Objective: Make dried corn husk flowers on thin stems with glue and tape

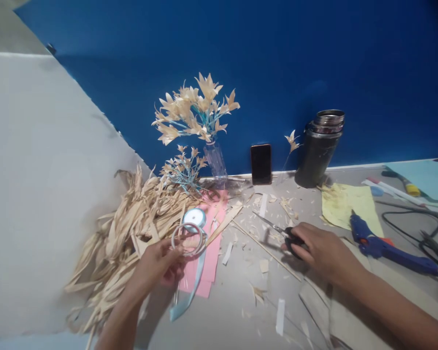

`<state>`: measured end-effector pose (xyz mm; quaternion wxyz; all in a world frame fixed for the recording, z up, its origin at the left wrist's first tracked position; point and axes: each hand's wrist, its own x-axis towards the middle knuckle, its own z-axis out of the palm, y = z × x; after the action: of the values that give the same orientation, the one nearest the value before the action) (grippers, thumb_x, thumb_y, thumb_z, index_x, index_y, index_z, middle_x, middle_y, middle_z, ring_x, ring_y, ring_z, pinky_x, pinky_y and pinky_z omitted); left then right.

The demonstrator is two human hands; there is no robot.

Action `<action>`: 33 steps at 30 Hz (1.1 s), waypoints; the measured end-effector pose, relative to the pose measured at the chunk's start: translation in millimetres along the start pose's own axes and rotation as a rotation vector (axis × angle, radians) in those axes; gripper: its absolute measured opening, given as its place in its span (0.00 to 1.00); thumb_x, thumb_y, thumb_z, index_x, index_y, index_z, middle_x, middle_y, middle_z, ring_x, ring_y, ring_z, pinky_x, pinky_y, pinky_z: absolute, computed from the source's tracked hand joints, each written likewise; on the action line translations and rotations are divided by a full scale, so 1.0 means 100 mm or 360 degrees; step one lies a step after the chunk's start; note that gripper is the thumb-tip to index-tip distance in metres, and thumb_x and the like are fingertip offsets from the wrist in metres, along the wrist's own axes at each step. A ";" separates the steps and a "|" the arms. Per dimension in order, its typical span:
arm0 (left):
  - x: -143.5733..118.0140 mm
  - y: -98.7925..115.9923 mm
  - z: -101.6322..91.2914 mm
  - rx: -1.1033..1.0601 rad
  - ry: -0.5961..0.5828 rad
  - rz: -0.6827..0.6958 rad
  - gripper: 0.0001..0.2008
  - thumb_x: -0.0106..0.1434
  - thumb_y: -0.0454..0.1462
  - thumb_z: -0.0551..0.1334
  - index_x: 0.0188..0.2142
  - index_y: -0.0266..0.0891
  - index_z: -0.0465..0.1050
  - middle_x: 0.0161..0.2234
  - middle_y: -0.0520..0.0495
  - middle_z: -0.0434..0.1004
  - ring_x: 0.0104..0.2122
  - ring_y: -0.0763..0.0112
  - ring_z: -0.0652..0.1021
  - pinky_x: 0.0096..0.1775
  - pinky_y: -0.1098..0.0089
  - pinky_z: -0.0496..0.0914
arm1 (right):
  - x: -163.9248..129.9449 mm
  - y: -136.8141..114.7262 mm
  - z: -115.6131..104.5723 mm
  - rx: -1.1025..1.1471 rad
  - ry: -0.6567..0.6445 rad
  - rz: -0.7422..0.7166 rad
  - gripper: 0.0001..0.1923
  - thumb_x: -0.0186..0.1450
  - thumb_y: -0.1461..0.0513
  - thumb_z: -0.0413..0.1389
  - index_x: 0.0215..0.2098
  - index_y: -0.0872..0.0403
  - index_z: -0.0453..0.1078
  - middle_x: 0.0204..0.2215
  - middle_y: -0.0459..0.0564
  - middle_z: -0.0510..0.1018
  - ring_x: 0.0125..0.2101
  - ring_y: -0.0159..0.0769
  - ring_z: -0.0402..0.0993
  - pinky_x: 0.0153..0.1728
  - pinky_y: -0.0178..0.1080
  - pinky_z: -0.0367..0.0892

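My left hand (159, 262) is closed on the near edge of a thin, ring-shaped tape roll (173, 239), held above pink paper (211, 262). Just behind the ring is a ribbon spool (194, 217) with a pale blue face. A strip of light blue ribbon (194, 291) hangs below the ring; where it begins is hard to make out. My right hand (321, 250) grips the black handles of a pair of scissors (277, 227), whose blades point left and away over the table. A thin stick (264, 248) lies beneath the scissors.
Dried husks (131, 233) are heaped at the left. Behind stand a clear vase (216, 163) of husk flowers (190, 112), a phone (261, 164) and a dark flask (319, 150). A blue glue gun (390, 250) and its cable lie right, near yellow paper (346, 204). Scraps litter the table.
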<state>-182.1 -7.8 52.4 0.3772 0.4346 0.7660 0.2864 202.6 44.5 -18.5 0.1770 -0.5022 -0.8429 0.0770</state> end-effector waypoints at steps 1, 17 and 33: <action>0.00 0.03 -0.02 0.0216 0.0111 0.0073 0.18 0.53 0.51 0.70 0.33 0.39 0.76 0.19 0.46 0.78 0.19 0.57 0.78 0.21 0.68 0.66 | -0.01 0.00 0.01 -0.0018 0.0003 -0.0040 0.04 0.67 0.66 0.56 0.35 0.51 0.70 0.32 0.50 0.78 0.30 0.39 0.76 0.30 0.36 0.60; 0.14 0.77 1.26 -0.0694 -0.0204 0.0611 0.10 0.54 0.40 0.71 0.23 0.37 0.76 0.20 0.52 0.72 0.22 0.75 0.71 0.28 0.73 0.64 | -0.02 -0.20 -0.12 -0.0125 -0.0285 -0.0131 0.01 0.65 0.65 0.60 0.36 0.52 0.73 0.33 0.49 0.82 0.34 0.42 0.80 0.31 0.38 0.57; 0.15 0.62 1.45 -0.1469 -0.0554 0.0176 0.19 0.52 0.46 0.75 0.25 0.38 0.69 0.19 0.51 0.74 0.18 0.75 0.73 0.23 0.75 0.68 | 0.11 0.42 0.10 0.0052 -0.0230 0.0481 0.05 0.61 0.60 0.61 0.29 0.51 0.70 0.25 0.48 0.76 0.26 0.38 0.72 0.27 0.37 0.56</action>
<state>-39.6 49.9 15.1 0.6369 0.3036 0.4607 0.5385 228.2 75.1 -38.3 0.1105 -0.6135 -0.7669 0.1522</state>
